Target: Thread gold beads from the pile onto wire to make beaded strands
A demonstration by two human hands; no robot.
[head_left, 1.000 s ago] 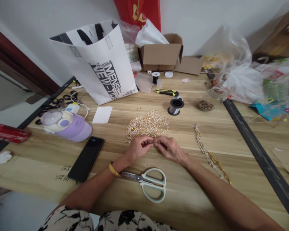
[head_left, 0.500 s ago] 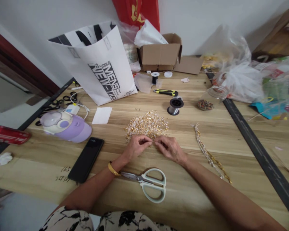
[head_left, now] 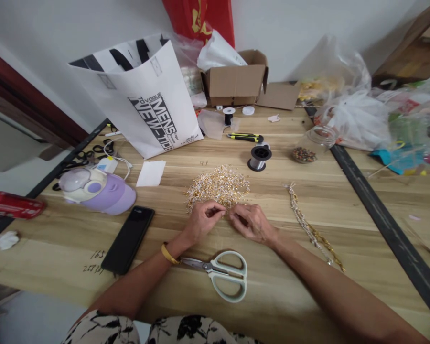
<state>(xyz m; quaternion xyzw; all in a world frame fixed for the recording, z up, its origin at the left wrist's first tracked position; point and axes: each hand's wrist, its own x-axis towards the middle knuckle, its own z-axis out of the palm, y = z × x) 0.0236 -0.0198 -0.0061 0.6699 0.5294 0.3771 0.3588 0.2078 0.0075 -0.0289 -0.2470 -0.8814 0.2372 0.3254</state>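
My left hand (head_left: pixel 203 220), with a gold bracelet (head_left: pixel 169 253) at the wrist, is closed in a pinch between thumb and forefinger. Facing it across a small gap, my right hand (head_left: pixel 251 222) is pinched too. Whatever the fingertips hold is too small to name. Just beyond both hands lies a loose pile of gold and silver chain links (head_left: pixel 218 186). Scissors (head_left: pixel 215 274) with pale green handles rest between my forearms, blades pointing left. To the right, silver and gold strands of linked chain (head_left: pixel 310 229) lie on the wooden table (head_left: pixel 272 296).
A spool of silver wire (head_left: pixel 260 157) stands behind the pile, near a yellow-black utility knife (head_left: pixel 245 137) and a tipped jar of beads (head_left: pixel 310 149). Leftward are a black phone (head_left: pixel 129 239), a lilac bottle (head_left: pixel 100 190) and a white paper bag (head_left: pixel 143 95). A cardboard box (head_left: pixel 236 82) sits behind.
The hands stay almost in place, with only slight finger movement. The view has shifted a little; objects on the table lie as before.
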